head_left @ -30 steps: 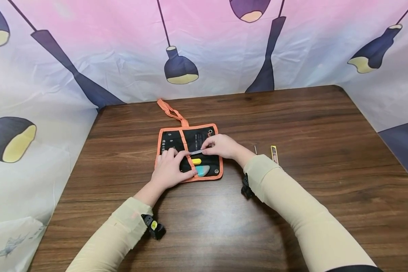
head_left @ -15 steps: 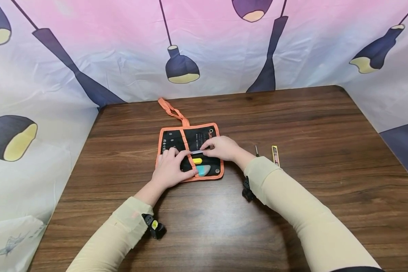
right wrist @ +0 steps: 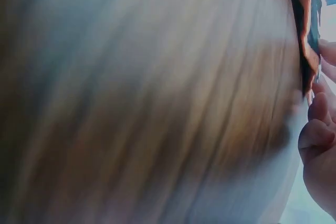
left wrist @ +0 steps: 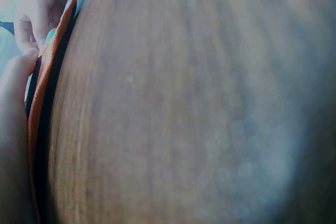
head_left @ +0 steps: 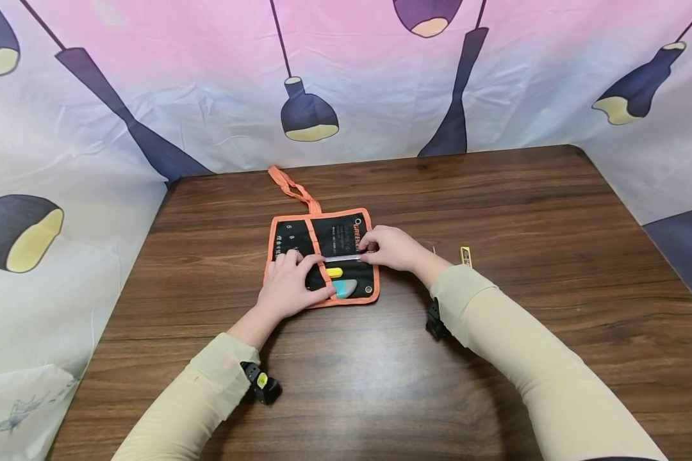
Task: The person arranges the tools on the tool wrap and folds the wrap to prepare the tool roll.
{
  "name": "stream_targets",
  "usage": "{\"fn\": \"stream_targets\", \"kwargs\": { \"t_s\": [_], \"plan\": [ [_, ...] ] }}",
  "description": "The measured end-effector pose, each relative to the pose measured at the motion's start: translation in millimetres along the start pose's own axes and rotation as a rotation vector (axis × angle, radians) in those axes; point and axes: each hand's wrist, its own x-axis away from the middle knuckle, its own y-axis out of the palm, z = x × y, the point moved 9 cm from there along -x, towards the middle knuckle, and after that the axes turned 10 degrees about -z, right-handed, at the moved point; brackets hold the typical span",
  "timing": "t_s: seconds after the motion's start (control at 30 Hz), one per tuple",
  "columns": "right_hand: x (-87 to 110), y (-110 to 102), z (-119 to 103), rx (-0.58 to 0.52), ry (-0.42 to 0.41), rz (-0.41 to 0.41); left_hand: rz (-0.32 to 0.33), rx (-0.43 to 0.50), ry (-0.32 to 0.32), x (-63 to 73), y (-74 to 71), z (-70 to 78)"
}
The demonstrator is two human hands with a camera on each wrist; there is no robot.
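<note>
A black tool pouch [head_left: 343,234] with orange edging lies spread on the table. In the head view, my left hand [head_left: 285,285] rests on its left part, index finger and thumb apart at the orange pocket edge. My right hand [head_left: 395,248] pinches the right end of a thin silvery strip [head_left: 343,258], whose left end meets the pocket edge by my left index finger. Below the strip, a yellow-ended tool [head_left: 334,273] and a teal and grey tool [head_left: 344,289] stick out of the pockets. Both wrist views catch only part of the hands and the pouch edge.
An orange strap [head_left: 291,187] trails from the pouch toward the back. Right of the pouch, a thin metal rod [head_left: 434,250] and a small yellow packet [head_left: 466,256] lie partly behind my right forearm. A patterned cloth [head_left: 219,102] hangs behind the brown table [head_left: 346,384].
My right hand has shifted right along the pouch, and a longer stretch of the silvery strip shows. My left hand has stayed put. The forearm now covers more of the rod and packet.
</note>
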Motion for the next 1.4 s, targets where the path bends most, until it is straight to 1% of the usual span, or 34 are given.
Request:
{"fn": "stream_targets", "kwargs": {
  "t_s": [0.33,0.43,0.57,0.73,0.87,1.0,1.23,1.4],
  "plan": [
    [10.7,-5,13,0.004,0.020,0.003,0.001,-0.002,-0.007,0.3,-0.2,0.2],
    [12.1,-6,15,0.004,0.028,0.007,0.003,-0.001,-0.006,0.5,-0.8,0.5],
    [11.9,-5,16,0.033,0.037,0.007,-0.002,0.001,-0.005,-0.1,-0.2,0.9],
    [10.2,-3,13,0.071,0.024,-0.003,-0.004,0.002,-0.011,0.1,0.1,0.8],
    [8.9,-1,11,0.073,0.018,-0.006,-0.003,0.003,-0.013,0.7,0.0,0.7],
    [7.2,2,8,0.066,0.040,-0.021,-0.005,0.004,-0.012,0.8,0.3,0.4],
    [1.6,7,2,0.110,0.073,-0.040,0.000,0.006,-0.008,1.3,0.3,0.6],
    [0.9,7,0,0.119,0.094,-0.044,0.003,0.007,-0.013,1.2,0.5,0.0]
  ]
}}
